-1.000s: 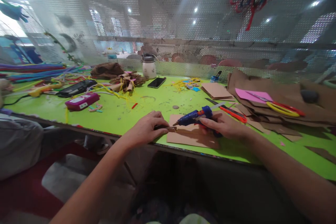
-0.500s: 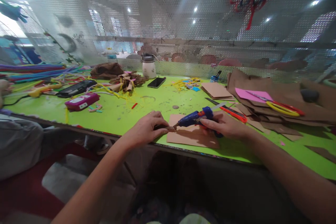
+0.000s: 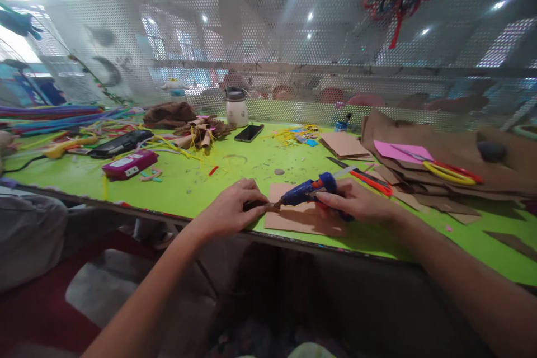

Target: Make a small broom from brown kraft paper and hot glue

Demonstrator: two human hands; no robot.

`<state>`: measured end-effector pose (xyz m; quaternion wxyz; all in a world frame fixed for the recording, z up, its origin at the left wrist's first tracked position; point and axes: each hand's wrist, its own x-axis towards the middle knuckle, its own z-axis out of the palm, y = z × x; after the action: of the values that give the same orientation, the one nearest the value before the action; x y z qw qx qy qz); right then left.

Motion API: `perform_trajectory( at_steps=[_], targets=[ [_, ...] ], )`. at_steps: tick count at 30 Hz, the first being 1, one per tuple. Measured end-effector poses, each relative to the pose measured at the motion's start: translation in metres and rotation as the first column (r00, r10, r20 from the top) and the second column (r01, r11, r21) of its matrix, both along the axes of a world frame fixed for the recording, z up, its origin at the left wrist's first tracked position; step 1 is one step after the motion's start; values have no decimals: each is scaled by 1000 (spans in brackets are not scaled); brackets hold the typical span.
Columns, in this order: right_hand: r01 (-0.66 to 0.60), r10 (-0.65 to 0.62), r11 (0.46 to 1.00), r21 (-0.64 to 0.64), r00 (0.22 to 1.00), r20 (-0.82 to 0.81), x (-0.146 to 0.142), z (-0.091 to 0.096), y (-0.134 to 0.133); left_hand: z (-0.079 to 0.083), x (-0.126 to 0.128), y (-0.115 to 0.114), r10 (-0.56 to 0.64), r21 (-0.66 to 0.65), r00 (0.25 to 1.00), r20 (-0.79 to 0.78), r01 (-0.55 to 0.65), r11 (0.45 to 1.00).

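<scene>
Two bare hands: the right hand [image 3: 354,200] has its fingers wrapped round a blue glue gun [image 3: 300,193] over the cardboard sheet [image 3: 300,222], while the left hand [image 3: 235,206] pinches a small brown strip [image 3: 272,207] at the sheet's left edge, nozzle right by its tip. Phone [image 3: 249,133] lies beyond the sheet.

- We saw the left hand [image 3: 235,207] with what looked like a small ring [image 3: 239,182] on a finger, near its grip.
- We found the right hand [image 3: 356,201] bare, and both forearms [image 3: 168,268] uncovered behind the grips.
- Well below the grips, clothing was too dim for us to tell.
</scene>
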<state>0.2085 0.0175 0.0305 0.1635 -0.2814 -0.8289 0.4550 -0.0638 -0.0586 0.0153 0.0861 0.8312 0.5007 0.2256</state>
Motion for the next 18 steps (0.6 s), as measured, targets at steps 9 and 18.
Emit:
perform_trajectory(
  at_steps=[9, 18],
  targets=[
    [40, -41, 993, 107, 999, 9, 10, 5, 6, -4, -1, -2, -3, 99, 1000, -27, 5, 995],
    [74, -74, 996, 52, 997, -4, 9, 2, 7, -10, 1, -6, -7, 297, 950, -313, 104, 949]
  ],
)
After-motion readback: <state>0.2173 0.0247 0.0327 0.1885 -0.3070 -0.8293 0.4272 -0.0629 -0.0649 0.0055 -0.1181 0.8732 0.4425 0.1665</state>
